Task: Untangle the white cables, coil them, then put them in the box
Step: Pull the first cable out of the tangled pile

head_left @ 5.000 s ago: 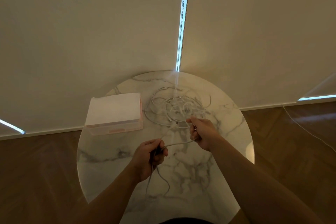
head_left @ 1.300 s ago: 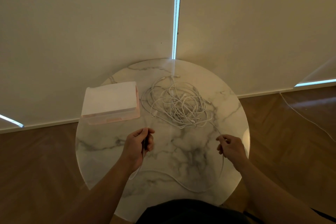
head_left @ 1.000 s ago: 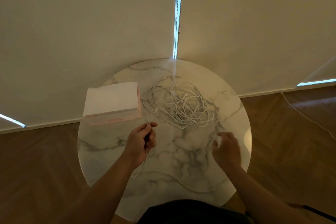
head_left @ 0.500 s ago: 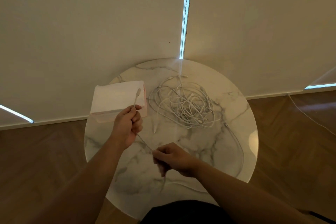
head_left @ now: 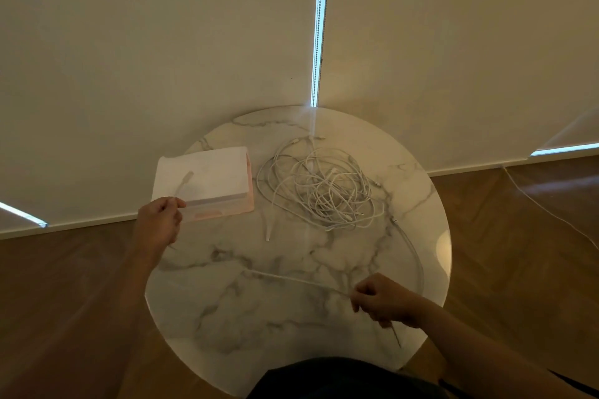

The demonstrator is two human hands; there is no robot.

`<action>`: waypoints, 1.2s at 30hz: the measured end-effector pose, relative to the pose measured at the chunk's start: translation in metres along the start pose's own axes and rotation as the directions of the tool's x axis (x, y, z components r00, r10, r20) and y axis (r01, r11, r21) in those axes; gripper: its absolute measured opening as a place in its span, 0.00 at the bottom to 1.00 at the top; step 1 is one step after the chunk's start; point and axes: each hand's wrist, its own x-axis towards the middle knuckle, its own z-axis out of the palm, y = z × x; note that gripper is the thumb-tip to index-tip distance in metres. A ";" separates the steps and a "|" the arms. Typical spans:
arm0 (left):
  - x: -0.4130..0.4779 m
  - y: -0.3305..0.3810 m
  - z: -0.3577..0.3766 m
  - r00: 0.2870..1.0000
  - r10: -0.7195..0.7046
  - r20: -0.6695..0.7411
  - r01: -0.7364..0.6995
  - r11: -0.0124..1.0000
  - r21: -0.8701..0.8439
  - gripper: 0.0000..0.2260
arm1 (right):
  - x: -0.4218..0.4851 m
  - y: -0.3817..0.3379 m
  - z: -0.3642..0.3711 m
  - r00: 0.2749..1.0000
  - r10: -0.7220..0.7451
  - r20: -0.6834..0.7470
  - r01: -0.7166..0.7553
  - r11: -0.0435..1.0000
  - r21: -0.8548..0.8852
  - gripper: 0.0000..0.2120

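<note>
A tangle of white cables (head_left: 324, 191) lies on the far half of the round marble table (head_left: 246, 311). One freed cable (head_left: 291, 280) stretches between my hands. My left hand (head_left: 160, 220) pinches it near its plug end, which sticks up in front of the box (head_left: 202, 183). My right hand (head_left: 382, 300) grips the same cable near the table's front right; the cable then curves back along the right rim toward the tangle. The white box with a pinkish base sits at the far left of the table, its lid on.
A loose plug end (head_left: 267, 234) lies on the marble between the box and the tangle. Pale roller blinds (head_left: 162, 58) hang right behind the table. Wooden floor surrounds it, with another thin cable (head_left: 551, 214) on the floor at the right.
My hands have drawn apart: the left moved left toward the box, the right slid right along the cable. The cable between them is now pulled out longer.
</note>
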 end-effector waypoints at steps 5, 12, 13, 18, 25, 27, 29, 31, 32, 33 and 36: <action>-0.041 -0.011 0.055 0.962 0.029 0.272 -0.089 0.974 0.209 0.14 | 0.019 -0.040 0.025 0.927 -0.289 -0.237 0.220 0.935 -0.278 0.12; -0.109 -0.017 0.123 0.850 0.164 0.501 -0.320 0.915 0.244 0.12 | 0.026 -0.095 0.051 0.861 -0.435 -0.263 0.382 0.895 -0.228 0.13; -0.110 -0.017 0.123 0.846 0.175 0.503 -0.340 0.905 0.256 0.12 | 0.026 -0.096 0.051 0.860 -0.434 -0.268 0.386 0.897 -0.213 0.14; -0.106 -0.020 0.115 0.818 0.258 0.514 -0.466 0.822 0.329 0.12 | 0.021 -0.088 0.045 0.883 -0.413 -0.221 0.367 0.904 -0.221 0.14; -0.060 -0.030 0.068 0.952 0.192 0.240 -0.283 0.851 0.442 0.11 | 0.015 -0.043 0.021 0.913 -0.372 -0.171 0.297 0.889 -0.348 0.14; -0.046 -0.033 0.053 0.968 0.182 0.171 -0.241 0.860 0.450 0.11 | 0.015 -0.028 0.019 0.924 -0.348 -0.161 0.262 0.880 -0.395 0.15; -0.035 -0.034 0.038 0.977 0.188 0.097 -0.211 0.870 0.445 0.11 | 0.014 -0.013 0.018 0.935 -0.320 -0.151 0.227 0.869 -0.439 0.16; -0.023 -0.036 0.023 0.984 0.177 0.033 -0.173 0.881 0.441 0.11 | 0.012 0.002 0.018 0.949 -0.281 -0.141 0.189 0.869 -0.457 0.16; -0.018 -0.037 0.016 0.987 0.163 0.002 -0.147 0.887 0.438 0.11 | 0.011 0.007 0.018 0.956 -0.260 -0.139 0.168 0.868 -0.468 0.16; -0.013 -0.039 0.010 0.989 0.149 -0.025 -0.124 0.894 0.431 0.12 | 0.010 0.013 0.018 0.961 -0.243 -0.133 0.151 0.863 -0.483 0.15; -0.006 -0.040 -0.003 0.989 0.106 -0.104 -0.055 0.911 0.408 0.13 | 0.006 0.024 0.016 0.975 -0.189 -0.119 0.100 0.847 -0.522 0.15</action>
